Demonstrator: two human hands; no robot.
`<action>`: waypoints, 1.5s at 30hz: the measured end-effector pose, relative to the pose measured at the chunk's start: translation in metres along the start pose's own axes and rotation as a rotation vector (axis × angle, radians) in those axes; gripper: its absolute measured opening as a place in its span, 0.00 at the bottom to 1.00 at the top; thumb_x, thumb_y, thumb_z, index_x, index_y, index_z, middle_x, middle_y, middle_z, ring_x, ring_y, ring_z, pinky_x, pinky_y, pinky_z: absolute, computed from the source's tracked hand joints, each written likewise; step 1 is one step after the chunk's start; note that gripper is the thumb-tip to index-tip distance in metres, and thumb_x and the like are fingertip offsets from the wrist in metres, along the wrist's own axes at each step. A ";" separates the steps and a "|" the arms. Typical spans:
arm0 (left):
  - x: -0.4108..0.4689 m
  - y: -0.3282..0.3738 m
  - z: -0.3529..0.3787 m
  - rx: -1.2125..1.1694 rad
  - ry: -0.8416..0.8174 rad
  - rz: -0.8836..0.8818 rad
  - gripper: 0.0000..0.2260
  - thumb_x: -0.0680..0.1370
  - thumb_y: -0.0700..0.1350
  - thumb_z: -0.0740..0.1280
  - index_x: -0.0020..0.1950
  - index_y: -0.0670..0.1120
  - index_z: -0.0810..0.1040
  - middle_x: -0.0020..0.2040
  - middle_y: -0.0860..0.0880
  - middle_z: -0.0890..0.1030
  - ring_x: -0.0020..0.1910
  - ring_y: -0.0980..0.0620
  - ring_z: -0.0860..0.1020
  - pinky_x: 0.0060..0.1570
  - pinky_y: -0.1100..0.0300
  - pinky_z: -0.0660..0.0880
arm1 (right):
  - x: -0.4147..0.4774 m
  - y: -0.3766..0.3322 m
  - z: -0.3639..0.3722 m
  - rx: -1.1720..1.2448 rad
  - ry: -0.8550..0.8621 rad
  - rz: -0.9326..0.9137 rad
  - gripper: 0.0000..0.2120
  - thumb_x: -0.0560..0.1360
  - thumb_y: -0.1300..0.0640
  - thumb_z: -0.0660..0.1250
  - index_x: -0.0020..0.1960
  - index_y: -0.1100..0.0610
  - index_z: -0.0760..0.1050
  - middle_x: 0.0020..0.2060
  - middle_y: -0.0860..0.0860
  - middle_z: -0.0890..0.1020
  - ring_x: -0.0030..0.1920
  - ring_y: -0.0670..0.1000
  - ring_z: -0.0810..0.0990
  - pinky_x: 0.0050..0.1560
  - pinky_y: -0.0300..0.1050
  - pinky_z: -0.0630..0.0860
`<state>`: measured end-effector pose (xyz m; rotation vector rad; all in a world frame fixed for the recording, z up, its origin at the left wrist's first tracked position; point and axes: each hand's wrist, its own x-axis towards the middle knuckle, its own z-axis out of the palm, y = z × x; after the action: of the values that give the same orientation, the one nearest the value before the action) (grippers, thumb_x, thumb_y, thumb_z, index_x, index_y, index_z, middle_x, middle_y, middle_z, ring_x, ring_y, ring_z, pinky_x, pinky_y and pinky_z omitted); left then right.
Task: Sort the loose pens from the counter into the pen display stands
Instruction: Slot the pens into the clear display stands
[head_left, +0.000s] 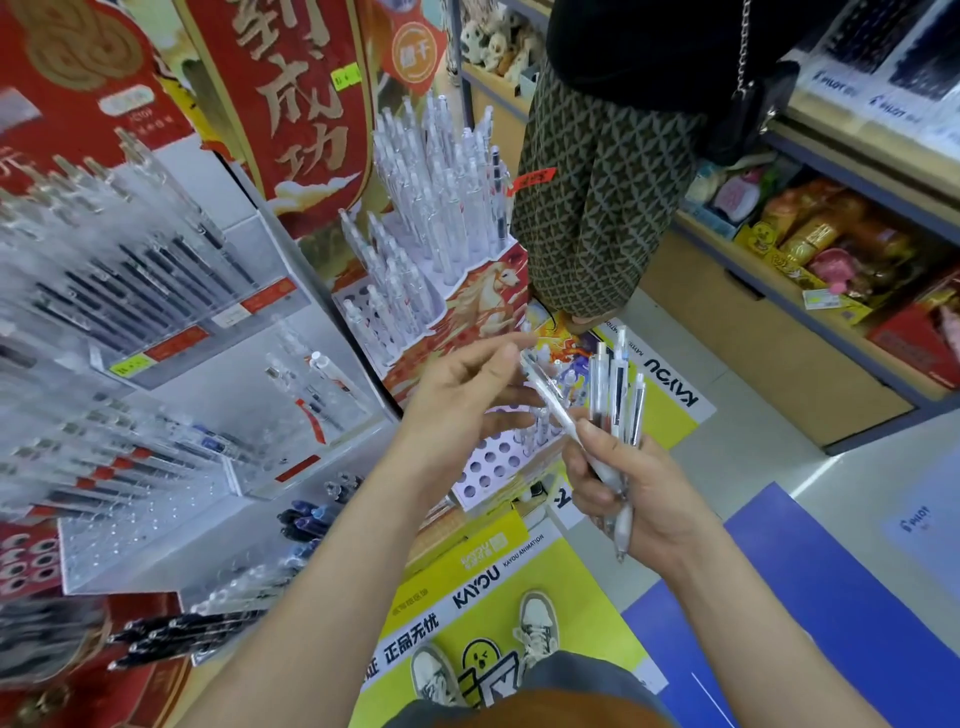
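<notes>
Our right hand (636, 491) grips a pen bunch (616, 395), our left hand (465, 397) pinches one slanted pen (551, 406); the holed stand (478, 466) edge sits just beneath.

Colours I see here
Clear-and-white pens (618, 395), a red banner (306, 171) with cream lettering, a yellow floor mat (566, 577), a green diamond-patterned skirt (597, 208).

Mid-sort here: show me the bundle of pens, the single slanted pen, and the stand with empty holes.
bundle of pens (618, 384), head view, middle of the tallest barrel.
slanted pen (550, 399), head view, mid-barrel.
stand with empty holes (493, 464), head view, holed top face.
</notes>
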<state>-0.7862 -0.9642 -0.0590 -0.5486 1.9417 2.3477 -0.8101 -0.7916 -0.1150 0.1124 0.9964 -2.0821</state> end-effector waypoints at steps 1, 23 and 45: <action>-0.001 0.002 0.002 0.018 -0.031 0.006 0.09 0.81 0.42 0.62 0.57 0.44 0.80 0.52 0.38 0.82 0.42 0.49 0.81 0.41 0.58 0.79 | 0.000 0.000 0.001 -0.005 0.001 0.008 0.28 0.56 0.49 0.84 0.50 0.58 0.78 0.29 0.54 0.75 0.21 0.46 0.66 0.21 0.34 0.61; 0.053 -0.037 -0.008 0.682 0.380 0.336 0.11 0.76 0.42 0.71 0.57 0.49 0.83 0.56 0.51 0.83 0.42 0.57 0.78 0.44 0.75 0.72 | 0.002 -0.037 -0.008 -0.237 0.265 -0.107 0.07 0.81 0.63 0.58 0.56 0.57 0.73 0.33 0.54 0.77 0.27 0.51 0.74 0.22 0.39 0.67; 0.068 -0.048 -0.006 1.114 0.128 0.416 0.11 0.77 0.41 0.70 0.59 0.44 0.81 0.51 0.45 0.84 0.49 0.47 0.81 0.51 0.58 0.75 | -0.004 -0.039 0.005 -0.158 0.148 -0.022 0.16 0.76 0.55 0.61 0.62 0.59 0.73 0.38 0.53 0.83 0.30 0.51 0.82 0.23 0.38 0.74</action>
<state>-0.8367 -0.9726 -0.1250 -0.1887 3.1405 0.9628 -0.8337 -0.7788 -0.0860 0.1771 1.2527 -2.0289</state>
